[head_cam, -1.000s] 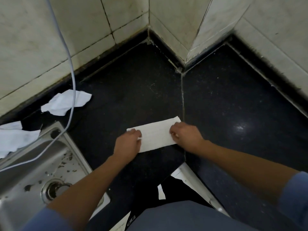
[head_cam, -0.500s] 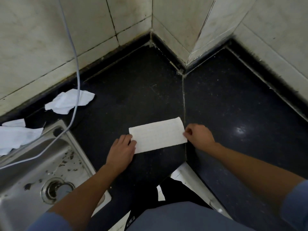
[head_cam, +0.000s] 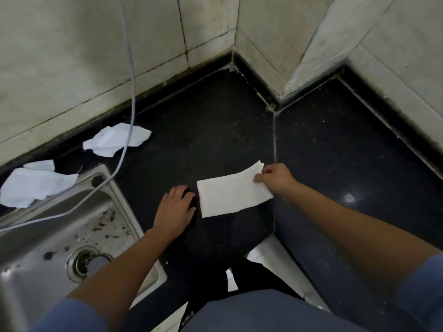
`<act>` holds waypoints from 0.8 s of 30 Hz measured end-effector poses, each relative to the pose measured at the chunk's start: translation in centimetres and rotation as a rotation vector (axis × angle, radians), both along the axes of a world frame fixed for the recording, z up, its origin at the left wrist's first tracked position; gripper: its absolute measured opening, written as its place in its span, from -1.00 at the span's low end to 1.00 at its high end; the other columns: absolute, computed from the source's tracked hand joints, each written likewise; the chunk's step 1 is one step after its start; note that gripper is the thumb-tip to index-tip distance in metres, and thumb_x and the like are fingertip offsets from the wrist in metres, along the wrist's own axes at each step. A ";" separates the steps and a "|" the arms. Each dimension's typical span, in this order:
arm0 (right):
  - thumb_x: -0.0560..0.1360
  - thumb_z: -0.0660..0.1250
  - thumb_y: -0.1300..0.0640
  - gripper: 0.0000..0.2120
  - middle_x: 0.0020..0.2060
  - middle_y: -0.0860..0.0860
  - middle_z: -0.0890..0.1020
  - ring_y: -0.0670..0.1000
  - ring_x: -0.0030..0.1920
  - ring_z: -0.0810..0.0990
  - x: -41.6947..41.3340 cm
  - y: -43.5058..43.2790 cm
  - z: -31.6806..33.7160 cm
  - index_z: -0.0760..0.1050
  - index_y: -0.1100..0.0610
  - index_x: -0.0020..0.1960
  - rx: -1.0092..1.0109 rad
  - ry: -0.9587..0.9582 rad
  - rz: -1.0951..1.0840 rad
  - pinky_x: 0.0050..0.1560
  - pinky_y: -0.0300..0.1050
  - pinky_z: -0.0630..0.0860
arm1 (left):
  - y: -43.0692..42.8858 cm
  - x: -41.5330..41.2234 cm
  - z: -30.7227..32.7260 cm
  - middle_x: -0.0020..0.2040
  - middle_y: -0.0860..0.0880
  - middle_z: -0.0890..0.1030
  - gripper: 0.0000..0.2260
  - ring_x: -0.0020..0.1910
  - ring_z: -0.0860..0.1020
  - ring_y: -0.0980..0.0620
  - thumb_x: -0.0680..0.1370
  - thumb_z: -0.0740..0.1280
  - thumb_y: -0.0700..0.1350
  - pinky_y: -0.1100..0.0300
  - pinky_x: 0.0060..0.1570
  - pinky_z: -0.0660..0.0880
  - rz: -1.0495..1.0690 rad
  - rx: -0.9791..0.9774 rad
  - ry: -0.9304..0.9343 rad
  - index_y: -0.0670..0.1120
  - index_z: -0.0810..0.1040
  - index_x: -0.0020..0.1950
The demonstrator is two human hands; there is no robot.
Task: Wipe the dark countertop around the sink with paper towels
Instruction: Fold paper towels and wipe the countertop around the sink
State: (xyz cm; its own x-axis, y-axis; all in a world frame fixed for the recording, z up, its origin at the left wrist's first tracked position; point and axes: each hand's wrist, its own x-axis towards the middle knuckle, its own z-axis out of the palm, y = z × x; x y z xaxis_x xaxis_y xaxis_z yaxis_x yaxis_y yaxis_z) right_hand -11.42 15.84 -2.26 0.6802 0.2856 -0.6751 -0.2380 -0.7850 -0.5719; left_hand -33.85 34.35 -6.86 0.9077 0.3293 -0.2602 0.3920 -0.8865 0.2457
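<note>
**Inspection: folded towel held at one end on the dark surface beside the sink**

The folded paper towel (head_cam: 233, 193) is lying on the dark surface (head_cam: 211, 130), just to the right of the steel sink (head_cam: 60, 236) and clear of its rim. It is a flat white rectangle, set at a slant, with its far right corner appearing to lift slightly off the surface.

The right hand (head_cam: 275, 179) is pinching that far right corner between thumb and fingers; its grip is narrow and closed on the towel. The left hand (head_cam: 175, 208) is resting palm down on the surface between the sink and the towel, fingers spread and flat. Its grip is wide and holding nothing, and a thin dark gap is showing between its fingertips and the towel's near left edge.

Behind the sink, against the tiled wall (head_cam: 72, 56), a crumpled towel (head_cam: 117, 140) is lying on the surface. A second crumpled towel (head_cam: 36, 185) is sitting at the sink's far left corner, partly over the rim. A grey cable (head_cam: 130, 75) is hanging down the wall, passing over the first crumpled towel and running across the sink basin to the left.

The sink basin is showing dark specks and debris around the drain (head_cam: 88, 262). A pale seam (head_cam: 275, 142) is running through the surface to the right of the sink, just past the folded towel's right end. Blue sleeves are covering both upper arms.
</note>
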 end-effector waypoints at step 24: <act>0.54 0.29 0.01 -0.44 0.50 0.12 0.25 0.13 0.49 0.21 -6.2 2.2 -4.3 0.27 0.16 0.47 -0.124 -0.707 1.181 0.32 0.11 0.37 | -1.6 1.0 0.1 0.54 -0.17 0.11 -0.51 0.52 0.10 -0.12 0.60 0.22 0.03 -0.02 0.41 0.18 -0.210 -0.011 0.066 -0.11 0.26 0.48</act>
State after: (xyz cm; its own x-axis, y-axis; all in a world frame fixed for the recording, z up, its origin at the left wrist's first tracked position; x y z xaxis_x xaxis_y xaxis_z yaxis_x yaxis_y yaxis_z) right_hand -17.64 18.01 -6.56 0.2846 0.8908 -0.3542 0.9065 -0.3703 -0.2028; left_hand -32.86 32.76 -6.78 0.9370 0.1318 -0.3235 0.2148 -0.9478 0.2358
